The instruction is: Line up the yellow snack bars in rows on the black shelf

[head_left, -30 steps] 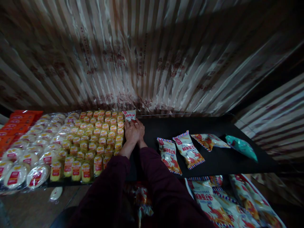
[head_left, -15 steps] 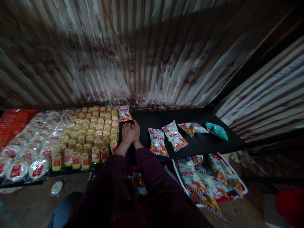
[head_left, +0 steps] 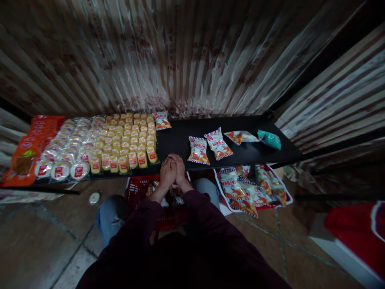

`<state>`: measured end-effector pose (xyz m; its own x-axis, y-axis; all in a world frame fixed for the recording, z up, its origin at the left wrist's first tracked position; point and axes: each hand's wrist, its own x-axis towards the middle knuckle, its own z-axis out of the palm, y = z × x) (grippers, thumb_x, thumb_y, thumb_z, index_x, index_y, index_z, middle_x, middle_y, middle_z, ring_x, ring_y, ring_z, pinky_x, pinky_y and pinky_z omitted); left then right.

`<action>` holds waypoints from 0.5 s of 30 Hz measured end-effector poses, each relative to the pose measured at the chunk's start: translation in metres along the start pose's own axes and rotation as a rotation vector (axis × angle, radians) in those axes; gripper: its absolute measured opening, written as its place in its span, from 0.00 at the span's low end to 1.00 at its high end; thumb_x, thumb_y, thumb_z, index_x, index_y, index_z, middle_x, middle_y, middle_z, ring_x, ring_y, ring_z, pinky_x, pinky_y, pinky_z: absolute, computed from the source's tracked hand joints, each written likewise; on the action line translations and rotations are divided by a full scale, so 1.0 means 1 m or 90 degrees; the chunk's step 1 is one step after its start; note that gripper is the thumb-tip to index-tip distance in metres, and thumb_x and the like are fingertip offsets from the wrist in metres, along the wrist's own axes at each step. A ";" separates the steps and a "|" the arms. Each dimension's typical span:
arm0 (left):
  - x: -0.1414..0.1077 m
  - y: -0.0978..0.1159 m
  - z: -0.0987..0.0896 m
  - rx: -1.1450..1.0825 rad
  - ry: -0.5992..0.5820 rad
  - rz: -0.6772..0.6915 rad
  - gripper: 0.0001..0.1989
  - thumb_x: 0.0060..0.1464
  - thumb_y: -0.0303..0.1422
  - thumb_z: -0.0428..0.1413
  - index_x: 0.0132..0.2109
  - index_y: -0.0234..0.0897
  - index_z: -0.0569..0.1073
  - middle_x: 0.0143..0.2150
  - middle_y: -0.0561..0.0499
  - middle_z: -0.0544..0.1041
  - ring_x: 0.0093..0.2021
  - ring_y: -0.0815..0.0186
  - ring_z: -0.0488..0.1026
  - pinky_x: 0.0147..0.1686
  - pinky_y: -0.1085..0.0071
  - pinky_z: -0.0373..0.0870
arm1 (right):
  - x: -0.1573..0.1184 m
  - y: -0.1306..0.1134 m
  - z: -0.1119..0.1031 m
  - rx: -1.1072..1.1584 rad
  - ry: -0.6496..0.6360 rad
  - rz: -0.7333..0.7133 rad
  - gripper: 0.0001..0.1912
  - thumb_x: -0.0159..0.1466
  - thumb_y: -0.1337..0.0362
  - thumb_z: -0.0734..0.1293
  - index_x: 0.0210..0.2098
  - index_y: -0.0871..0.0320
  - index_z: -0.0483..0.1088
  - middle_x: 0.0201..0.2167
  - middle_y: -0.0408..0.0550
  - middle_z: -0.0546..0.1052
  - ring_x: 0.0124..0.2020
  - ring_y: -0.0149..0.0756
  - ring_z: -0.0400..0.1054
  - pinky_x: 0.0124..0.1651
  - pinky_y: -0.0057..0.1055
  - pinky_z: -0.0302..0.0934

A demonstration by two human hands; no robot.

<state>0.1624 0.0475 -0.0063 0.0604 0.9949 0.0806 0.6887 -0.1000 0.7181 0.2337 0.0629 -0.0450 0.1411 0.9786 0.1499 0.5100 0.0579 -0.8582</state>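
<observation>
My left hand (head_left: 168, 171) and my right hand (head_left: 179, 166) are pressed together at the front edge of the black shelf (head_left: 177, 138). The fingers are closed, and whether anything lies between the palms is hidden. Left of them stand rows of small yellow wrapped cakes (head_left: 123, 163). One white-and-red snack bag (head_left: 162, 120) lies at the back beside the cakes. To the right lie more snack bags (head_left: 198, 150), (head_left: 218, 144) and a bag on its side (head_left: 240, 137).
Round white wrapped cakes (head_left: 61, 170) and orange packets (head_left: 25, 158) fill the shelf's left end. A green bag (head_left: 269, 139) lies far right. Below are a red basket (head_left: 135, 188) and a white-rimmed basket (head_left: 224, 200) of snack bags. A striped curtain (head_left: 180, 60) hangs behind.
My joined hands have drawn back from beside the snack bag at the back to the shelf's front edge. The view has shifted, showing more floor and baskets.
</observation>
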 end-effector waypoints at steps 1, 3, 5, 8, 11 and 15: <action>-0.011 -0.003 -0.002 -0.011 0.009 0.011 0.20 0.59 0.26 0.39 0.48 0.34 0.73 0.51 0.42 0.75 0.54 0.62 0.70 0.58 0.63 0.64 | -0.011 -0.002 -0.002 -0.004 -0.007 -0.017 0.21 0.59 0.73 0.57 0.47 0.58 0.74 0.49 0.50 0.76 0.52 0.37 0.66 0.59 0.36 0.58; -0.034 -0.010 -0.005 -0.023 0.018 0.038 0.20 0.59 0.27 0.40 0.50 0.34 0.73 0.53 0.42 0.74 0.56 0.61 0.68 0.60 0.62 0.63 | -0.034 -0.004 -0.006 -0.017 -0.008 -0.054 0.22 0.59 0.74 0.56 0.49 0.57 0.73 0.50 0.50 0.75 0.52 0.38 0.65 0.59 0.37 0.58; -0.058 -0.021 -0.006 -0.020 0.011 0.072 0.19 0.59 0.28 0.41 0.50 0.33 0.73 0.53 0.41 0.74 0.57 0.60 0.67 0.61 0.61 0.62 | -0.058 -0.003 -0.008 -0.036 -0.010 -0.089 0.24 0.60 0.75 0.55 0.51 0.57 0.72 0.50 0.51 0.74 0.53 0.38 0.64 0.59 0.37 0.58; -0.092 -0.040 0.001 0.005 -0.030 0.072 0.18 0.58 0.28 0.43 0.48 0.36 0.74 0.53 0.42 0.73 0.56 0.60 0.67 0.60 0.60 0.63 | -0.096 0.006 -0.009 -0.085 -0.057 -0.108 0.24 0.60 0.75 0.57 0.52 0.54 0.72 0.50 0.50 0.74 0.53 0.40 0.63 0.58 0.38 0.58; -0.116 -0.059 0.019 0.011 -0.093 0.024 0.18 0.58 0.28 0.43 0.49 0.37 0.73 0.53 0.42 0.73 0.57 0.61 0.68 0.61 0.61 0.62 | -0.124 0.022 -0.005 -0.145 -0.121 -0.084 0.22 0.60 0.73 0.59 0.52 0.55 0.72 0.51 0.52 0.74 0.52 0.41 0.64 0.58 0.38 0.58; -0.119 -0.075 0.050 0.018 -0.114 -0.174 0.17 0.57 0.29 0.47 0.52 0.34 0.72 0.61 0.40 0.67 0.61 0.59 0.65 0.62 0.62 0.60 | -0.133 0.049 0.006 -0.229 -0.107 0.123 0.20 0.60 0.72 0.61 0.50 0.56 0.73 0.51 0.56 0.74 0.54 0.43 0.65 0.57 0.38 0.58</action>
<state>0.1398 -0.0626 -0.1049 -0.0056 0.9714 -0.2373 0.7160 0.1695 0.6772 0.2344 -0.0633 -0.1101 0.1378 0.9849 -0.1049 0.7549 -0.1730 -0.6326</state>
